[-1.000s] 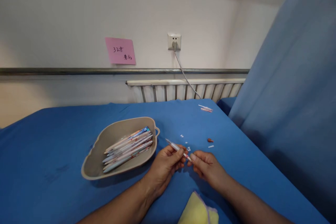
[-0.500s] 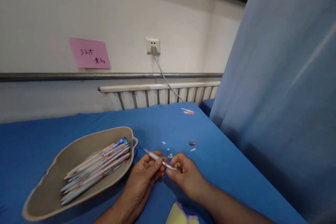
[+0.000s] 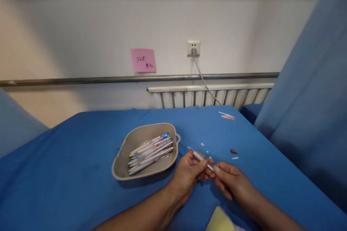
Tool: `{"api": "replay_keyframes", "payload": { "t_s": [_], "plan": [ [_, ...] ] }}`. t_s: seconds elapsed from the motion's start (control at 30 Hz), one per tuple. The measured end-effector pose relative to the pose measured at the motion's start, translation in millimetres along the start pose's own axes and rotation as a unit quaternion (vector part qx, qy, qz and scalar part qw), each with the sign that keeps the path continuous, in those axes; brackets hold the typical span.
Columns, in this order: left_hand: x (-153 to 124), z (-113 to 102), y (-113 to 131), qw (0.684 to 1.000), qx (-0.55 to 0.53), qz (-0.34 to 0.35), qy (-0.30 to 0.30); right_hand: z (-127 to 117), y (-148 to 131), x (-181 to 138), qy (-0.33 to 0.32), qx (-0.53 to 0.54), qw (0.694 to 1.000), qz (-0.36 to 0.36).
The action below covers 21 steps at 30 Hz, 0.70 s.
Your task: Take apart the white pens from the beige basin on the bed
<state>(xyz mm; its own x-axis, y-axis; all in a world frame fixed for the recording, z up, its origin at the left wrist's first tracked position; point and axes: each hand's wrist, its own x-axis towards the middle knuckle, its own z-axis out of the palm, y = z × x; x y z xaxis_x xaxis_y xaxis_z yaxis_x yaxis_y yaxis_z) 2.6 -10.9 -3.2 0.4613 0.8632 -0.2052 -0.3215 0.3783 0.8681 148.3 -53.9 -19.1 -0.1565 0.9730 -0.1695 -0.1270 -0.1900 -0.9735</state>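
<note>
Lying slantwise in left fingers (image 3: 200, 168), pen (image 3: 198, 156); near end at right fingers (image 3: 220, 172)

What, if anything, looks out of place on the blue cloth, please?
Small white scraps lie scattered on the blue cloth beyond the left hand, with a small brown piece farther right; they look stray compared with the pens gathered in the tray.

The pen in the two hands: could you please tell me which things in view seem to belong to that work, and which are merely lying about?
Likely part of the job:
pen, held by the left hand and right hand
other pens in the basket
perhaps the small white pieces

Seemingly just lying about:
yellow cloth
pink note
plugged-in cable
</note>
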Motion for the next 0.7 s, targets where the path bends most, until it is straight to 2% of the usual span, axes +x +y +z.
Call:
{"api": "replay_keyframes", "payload": {
  "t_s": [0.17, 0.4, 0.63, 0.7],
  "plan": [
    [0, 1, -5, 1.0, -0.021, 0.022, 0.001, 0, 2, -3, -0.006, -0.002, 1.0, -0.003],
    [-1, 1, -8, 0.998, -0.045, 0.025, 0.047, -2, 14, -4, 0.084, -0.112, 0.984, -0.113],
    [-4, 1, -2, 0.998, -0.051, 0.003, 0.038, -11, 11, -9, 0.089, -0.245, 0.963, -0.07],
    [-4, 0, -1, 0.999, -0.046, 0.001, 0.025, -13, 11, -9, 0.079, -0.249, 0.964, -0.057]
  ]
}}
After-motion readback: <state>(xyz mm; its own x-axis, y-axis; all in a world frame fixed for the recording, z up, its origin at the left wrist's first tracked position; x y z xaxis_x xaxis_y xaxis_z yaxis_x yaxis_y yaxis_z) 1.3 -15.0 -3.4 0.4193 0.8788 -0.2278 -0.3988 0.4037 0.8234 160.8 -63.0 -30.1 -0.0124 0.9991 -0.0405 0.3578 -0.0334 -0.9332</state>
